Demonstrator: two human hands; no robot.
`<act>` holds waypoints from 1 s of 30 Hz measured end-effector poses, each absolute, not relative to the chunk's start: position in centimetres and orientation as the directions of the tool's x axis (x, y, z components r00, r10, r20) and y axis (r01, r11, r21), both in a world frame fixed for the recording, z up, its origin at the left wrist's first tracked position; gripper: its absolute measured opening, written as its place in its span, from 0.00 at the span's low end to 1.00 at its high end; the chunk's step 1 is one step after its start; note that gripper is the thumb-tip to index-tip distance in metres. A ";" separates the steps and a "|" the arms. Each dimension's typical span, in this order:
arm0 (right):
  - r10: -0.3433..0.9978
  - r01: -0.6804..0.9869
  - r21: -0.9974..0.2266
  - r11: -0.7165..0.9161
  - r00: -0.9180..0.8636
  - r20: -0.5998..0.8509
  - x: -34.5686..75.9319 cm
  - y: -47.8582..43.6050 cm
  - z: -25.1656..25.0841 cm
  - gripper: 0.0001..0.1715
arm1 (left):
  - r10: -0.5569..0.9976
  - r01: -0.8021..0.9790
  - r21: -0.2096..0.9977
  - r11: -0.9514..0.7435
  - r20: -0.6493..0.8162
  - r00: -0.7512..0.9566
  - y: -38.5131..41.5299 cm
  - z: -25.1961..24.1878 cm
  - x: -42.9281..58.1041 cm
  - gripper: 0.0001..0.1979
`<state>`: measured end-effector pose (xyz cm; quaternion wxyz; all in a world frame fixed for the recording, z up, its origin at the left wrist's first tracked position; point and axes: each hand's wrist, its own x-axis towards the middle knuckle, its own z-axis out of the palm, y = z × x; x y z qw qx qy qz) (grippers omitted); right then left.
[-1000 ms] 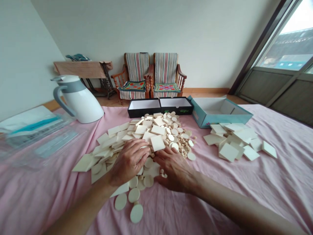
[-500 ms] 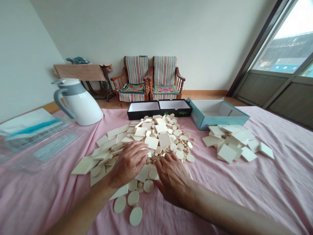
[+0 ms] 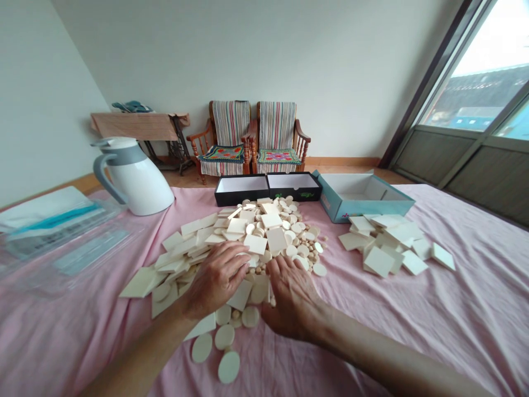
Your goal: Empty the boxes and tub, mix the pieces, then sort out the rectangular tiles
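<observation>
The left hand (image 3: pixel 220 274) and the right hand (image 3: pixel 294 300) are seen bare, with slim fingers (image 3: pixel 230 247). Bumpy knuckles (image 3: pixel 289 272) and thin ridges can be made out. The forearms (image 3: pixel 144 347) are seen bare too.

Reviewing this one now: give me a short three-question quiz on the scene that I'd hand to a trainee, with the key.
1. Multiple choice: which shape mainly makes up the small pile of wooden pieces at the right?
A) discs
B) squares
C) triangles

2. True or false: the white-and-grey thermal jug stands to the left of the light-blue open box.

3. Fill in: at the large pile of wooden pieces, the ____ is nearer the small pile than the left hand is.

Key: 1. B; 2. True; 3. right hand.
</observation>
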<state>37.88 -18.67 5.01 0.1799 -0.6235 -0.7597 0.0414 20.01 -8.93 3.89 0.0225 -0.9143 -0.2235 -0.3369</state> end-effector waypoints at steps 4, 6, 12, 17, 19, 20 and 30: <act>0.957 0.920 -0.320 0.227 -0.150 0.248 38.4 -18.5 7.0 0.15 | 0.399 0.419 0.119 -0.900 0.613 0.682 -8.9 3.6 19.9 0.07; 0.959 0.899 -0.381 0.216 -0.121 0.256 39.5 -18.4 7.6 0.14 | 0.400 0.418 0.119 -0.901 0.606 0.688 -8.9 3.6 19.8 0.08; 0.936 0.871 -0.490 0.030 0.148 0.320 48.8 -18.9 7.0 0.14 | 0.381 0.409 0.103 -0.907 0.616 0.690 -8.9 3.5 20.0 0.07; 0.800 0.858 -0.438 -0.266 0.450 0.396 58.7 -21.2 5.2 0.23 | 0.376 0.402 0.103 -0.910 0.614 0.694 -9.0 3.5 20.0 0.07; 0.721 0.856 -0.358 -0.373 0.510 0.468 60.1 -21.8 4.7 0.28 | 0.368 0.396 0.099 -0.913 0.617 0.695 -9.1 3.5 20.0 0.07; 0.693 0.860 -0.320 -0.398 0.511 0.509 60.1 -21.8 4.6 0.30 | 0.365 0.393 0.097 -0.914 0.619 0.696 -9.2 3.5 20.1 0.07; 0.895 0.924 -0.296 0.243 -0.095 0.436 45.7 -14.9 5.8 0.24 | 0.355 0.389 0.083 -0.917 0.613 0.705 -9.5 3.8 20.1 0.07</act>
